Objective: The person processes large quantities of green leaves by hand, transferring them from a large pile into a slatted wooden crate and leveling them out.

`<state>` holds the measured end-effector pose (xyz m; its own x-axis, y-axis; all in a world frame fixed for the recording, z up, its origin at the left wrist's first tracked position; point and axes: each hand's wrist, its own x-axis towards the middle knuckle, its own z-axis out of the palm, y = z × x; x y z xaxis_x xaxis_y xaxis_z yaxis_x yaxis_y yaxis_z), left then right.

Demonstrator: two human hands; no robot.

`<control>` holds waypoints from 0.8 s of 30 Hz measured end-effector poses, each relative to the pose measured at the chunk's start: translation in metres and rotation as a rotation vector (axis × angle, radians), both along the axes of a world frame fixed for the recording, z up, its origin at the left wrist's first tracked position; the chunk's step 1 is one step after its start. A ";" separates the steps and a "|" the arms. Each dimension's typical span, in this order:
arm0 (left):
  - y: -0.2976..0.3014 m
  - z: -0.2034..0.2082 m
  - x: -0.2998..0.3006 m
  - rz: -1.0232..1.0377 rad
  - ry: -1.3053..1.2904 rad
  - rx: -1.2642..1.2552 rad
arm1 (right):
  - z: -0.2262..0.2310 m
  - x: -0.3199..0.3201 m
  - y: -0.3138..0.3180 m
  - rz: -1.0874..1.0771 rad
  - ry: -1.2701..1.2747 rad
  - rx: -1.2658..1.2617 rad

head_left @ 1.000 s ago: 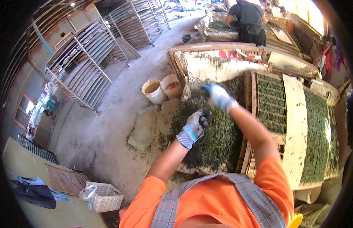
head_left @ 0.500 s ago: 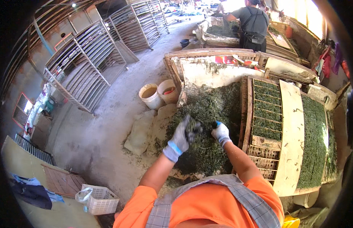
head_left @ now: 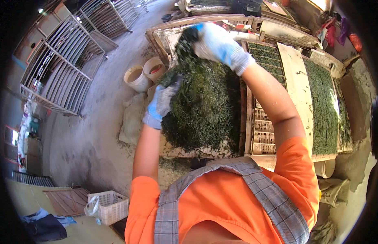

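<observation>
A large heap of dark green, finely shredded plant strands (head_left: 201,114) fills the open bin in front of me. My right hand (head_left: 215,42), in a white and blue knitted glove with dark fingers, is raised over the far part of the heap. Loose strands hang and fall beneath its closed fingers. At the heap's left edge, my left hand (head_left: 159,101), gloved alike, is closed around a dark green clump (head_left: 169,78). Motion blurs both hands, and the exact hold of their fingers is partly hidden.
Right of the bin, wooden slatted frames (head_left: 263,126) carry packed green sheets (head_left: 322,105) and a pale board (head_left: 297,81). Two white buckets (head_left: 136,79) stand left of the bin. Tall slatted racks (head_left: 61,61) line the left, and a white plastic crate (head_left: 111,207) sits lower left.
My right hand has risen and moved far forward and left, with strands now falling below it. My left hand has moved up along the heap's left side. The whole view has shifted.
</observation>
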<state>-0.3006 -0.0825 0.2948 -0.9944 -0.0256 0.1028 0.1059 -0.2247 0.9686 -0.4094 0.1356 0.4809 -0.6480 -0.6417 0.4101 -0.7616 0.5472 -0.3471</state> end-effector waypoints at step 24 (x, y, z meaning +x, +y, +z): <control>0.061 0.168 -0.041 0.112 -0.238 0.160 | -0.188 0.018 -0.042 0.066 0.257 -0.179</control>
<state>-0.3415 -0.0217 0.4633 -0.9801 -0.1337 -0.1469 -0.0870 -0.3759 0.9226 -0.3915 0.0941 0.2929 -0.4684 -0.5819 0.6648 -0.8685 0.4416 -0.2253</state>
